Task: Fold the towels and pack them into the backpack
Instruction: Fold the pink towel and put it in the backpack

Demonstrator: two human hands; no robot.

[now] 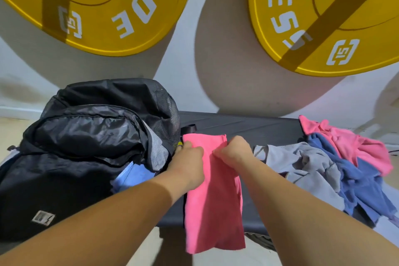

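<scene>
A pink towel (212, 198), folded into a long strip, lies across the dark bench (248, 127) and hangs over its near edge. My left hand (189, 163) pinches the strip's left edge near the top. My right hand (232, 152) grips its right edge at the same height. A black backpack (86, 136) stands at the bench's left end with its top open; blue cloth (131, 176) and grey cloth (156, 153) show in the opening. To the right lie loose towels: a grey one (311, 170), a blue one (362, 185) and another pink one (349, 142).
Two large yellow weight plates (103, 6) (323, 24) hang on the white wall behind the bench. Pale floor (13, 134) shows to the left of the backpack and below the bench's near edge.
</scene>
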